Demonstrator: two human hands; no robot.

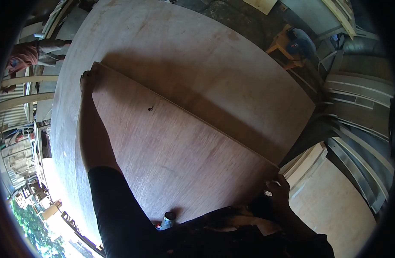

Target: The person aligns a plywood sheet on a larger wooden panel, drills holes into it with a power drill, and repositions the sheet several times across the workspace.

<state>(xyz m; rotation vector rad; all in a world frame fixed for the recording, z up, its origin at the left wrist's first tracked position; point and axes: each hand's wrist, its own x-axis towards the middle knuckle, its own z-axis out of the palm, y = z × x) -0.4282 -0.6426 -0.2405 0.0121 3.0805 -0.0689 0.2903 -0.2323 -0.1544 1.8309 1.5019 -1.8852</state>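
Observation:
A reddish-brown plywood panel (180, 150) lies over a larger wooden sheet (231, 73), its long edge running diagonally and casting a shadow on the sheet. My left hand (88, 81) is closed around the panel's upper left corner, arm stretched out. At the lower right corner, my right hand (280, 188) has its fingers curled at the edge, with something whitish showing at the fingers. A small can (168, 220) stands on the panel close to my body. One small dark object or mark (150, 109) shows on the panel's surface, towards my left hand.
Another person (30, 56) is partly visible at the upper left, beyond the sheet. At the upper right, a blue power tool (299, 44) rests on a wooden stand (283, 47). Stacked boards (305, 167) and a pale panel (335, 206) are on my right.

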